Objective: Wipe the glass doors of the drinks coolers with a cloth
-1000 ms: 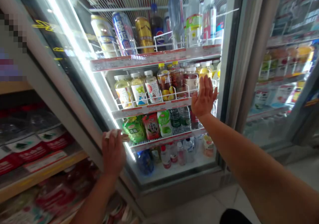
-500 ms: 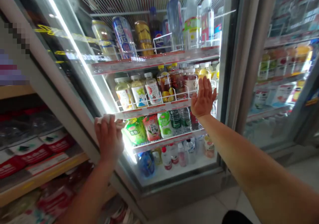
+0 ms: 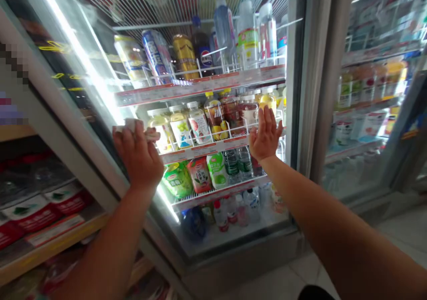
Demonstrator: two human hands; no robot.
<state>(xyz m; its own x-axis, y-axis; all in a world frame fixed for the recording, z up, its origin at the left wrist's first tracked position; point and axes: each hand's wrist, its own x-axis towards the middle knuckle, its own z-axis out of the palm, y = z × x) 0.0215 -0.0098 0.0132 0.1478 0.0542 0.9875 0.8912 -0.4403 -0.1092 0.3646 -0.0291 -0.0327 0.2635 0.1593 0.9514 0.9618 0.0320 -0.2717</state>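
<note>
My left hand [image 3: 138, 155] presses a white cloth [image 3: 133, 124] against the glass door [image 3: 100, 91] of a drinks fridge, near its lit left edge. The cloth pokes out above my fingers, which are closed over it. My right hand [image 3: 265, 135] lies flat and open on the same glass, near the door's right frame [image 3: 293, 113], fingers pointing up. Behind the glass stand shelves of bottles [image 3: 196, 124] and cans [image 3: 156, 55].
A second fridge door [image 3: 373, 91] with drinks stands to the right. To the left, wooden shelves [image 3: 50, 242] hold red-and-white packaged goods. A pale tiled floor [image 3: 273, 282] runs below the fridge.
My left hand has slid the cloth up the glass, from level with the lower shelf to the middle shelf. My right hand has stayed flat in the same place on the door.
</note>
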